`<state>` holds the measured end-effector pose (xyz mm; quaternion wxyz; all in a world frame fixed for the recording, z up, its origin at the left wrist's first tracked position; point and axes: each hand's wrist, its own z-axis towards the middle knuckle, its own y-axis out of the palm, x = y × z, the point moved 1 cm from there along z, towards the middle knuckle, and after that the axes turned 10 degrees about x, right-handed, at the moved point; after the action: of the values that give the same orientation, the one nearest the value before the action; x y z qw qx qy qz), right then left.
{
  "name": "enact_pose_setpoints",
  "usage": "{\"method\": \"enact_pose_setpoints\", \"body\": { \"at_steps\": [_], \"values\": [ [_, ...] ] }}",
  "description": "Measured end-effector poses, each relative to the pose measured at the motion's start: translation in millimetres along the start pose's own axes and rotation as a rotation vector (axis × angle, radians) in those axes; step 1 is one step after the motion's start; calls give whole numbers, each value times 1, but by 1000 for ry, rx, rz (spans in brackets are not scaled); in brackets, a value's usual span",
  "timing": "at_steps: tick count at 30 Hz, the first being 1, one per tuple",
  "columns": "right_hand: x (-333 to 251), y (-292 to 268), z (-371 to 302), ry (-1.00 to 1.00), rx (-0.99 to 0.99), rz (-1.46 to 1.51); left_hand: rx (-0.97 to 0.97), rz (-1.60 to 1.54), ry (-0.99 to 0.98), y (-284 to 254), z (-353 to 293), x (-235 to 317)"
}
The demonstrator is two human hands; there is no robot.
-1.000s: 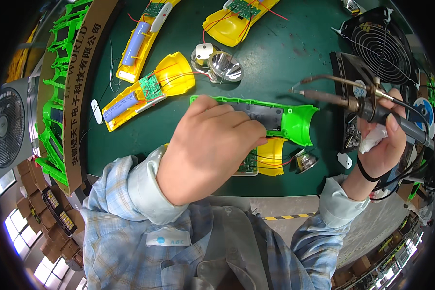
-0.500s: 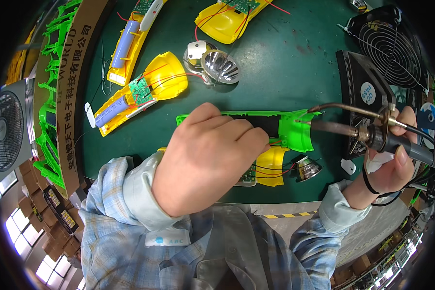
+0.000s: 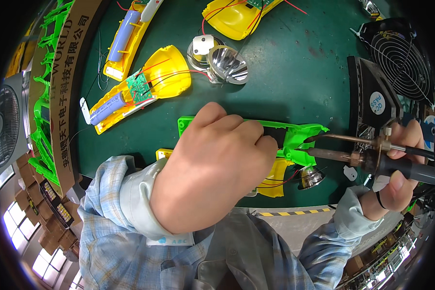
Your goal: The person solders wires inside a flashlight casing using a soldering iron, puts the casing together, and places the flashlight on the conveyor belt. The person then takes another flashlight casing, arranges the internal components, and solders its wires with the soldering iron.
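Note:
My left hand (image 3: 217, 169) is closed, back upward, over a green plastic flashlight housing (image 3: 299, 137) and steadies it. Its fingertips are hidden under the knuckles. My right hand (image 3: 402, 169) grips a soldering iron (image 3: 406, 169) fitted with a thin metal feed tube (image 3: 345, 139). Iron and tube point left, their ends over the wide right end of the green housing; contact I cannot tell. Below the green piece lies a yellow housing (image 3: 275, 180) with wires running to a shiny reflector (image 3: 311, 178). My left hand covers part of it.
Further yellow housings (image 3: 171, 72) with blue batteries (image 3: 107, 109) and green boards (image 3: 139, 86) lie at left and back. Two joined reflectors (image 3: 228, 64) stand mid-table. A black fan (image 3: 398, 58) and a dark box (image 3: 372, 87) edge the right. A carton (image 3: 70, 96) of green housings borders the left.
The iron and its feed tube have come lower beside the green housing's wide end. That end has tipped slightly toward me, my left hand staying over it. The whole view has shifted a little.

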<state>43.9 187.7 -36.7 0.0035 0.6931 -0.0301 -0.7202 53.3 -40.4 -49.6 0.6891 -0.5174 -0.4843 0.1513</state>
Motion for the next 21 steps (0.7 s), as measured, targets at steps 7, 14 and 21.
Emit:
{"method": "enact_pose_setpoints", "body": {
  "at_steps": [7,14,21],
  "values": [
    [13,10,1,8,15,46,-81,79,24,-1,1,-1],
    [16,6,0,-12,-46,66,-177,96,36,-5,4,0],
    [12,3,-1,34,-205,41,-203,94,38,-3,6,0]
  ]
}}
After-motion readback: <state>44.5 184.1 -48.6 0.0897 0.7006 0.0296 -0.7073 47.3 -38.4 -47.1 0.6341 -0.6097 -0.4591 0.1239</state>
